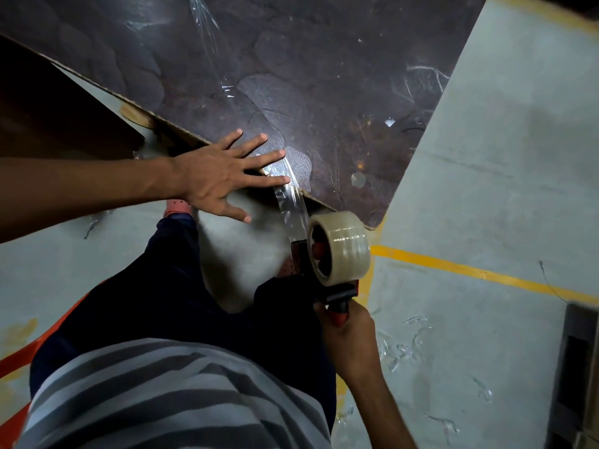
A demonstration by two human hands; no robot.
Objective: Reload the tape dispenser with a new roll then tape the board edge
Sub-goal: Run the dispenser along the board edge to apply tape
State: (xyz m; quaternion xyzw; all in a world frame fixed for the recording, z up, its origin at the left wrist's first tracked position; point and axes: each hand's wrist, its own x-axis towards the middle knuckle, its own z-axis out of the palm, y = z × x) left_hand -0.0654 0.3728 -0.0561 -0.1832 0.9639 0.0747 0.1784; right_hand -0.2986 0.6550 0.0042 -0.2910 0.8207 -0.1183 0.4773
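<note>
A large dark brown board (324, 92) lies flat, its near edge running from upper left to lower right. My left hand (220, 176) rests flat with spread fingers on that edge, fingertips beside a strip of clear tape (288, 192). The strip runs from the board's top over the edge down to a tape dispenser (327, 283), red and black, loaded with a full clear roll (343, 247). My right hand (348, 335) grips the dispenser's handle below the board's corner. An older wrinkled tape strip (207, 37) crosses the board further back.
The grey floor (502, 189) has a yellow painted line (470, 270) at right and scraps of clear tape (402, 348) on it. My dark trousers and striped shirt fill the bottom middle. An orange object (19, 358) sits at lower left, a dark frame (577, 367) at lower right.
</note>
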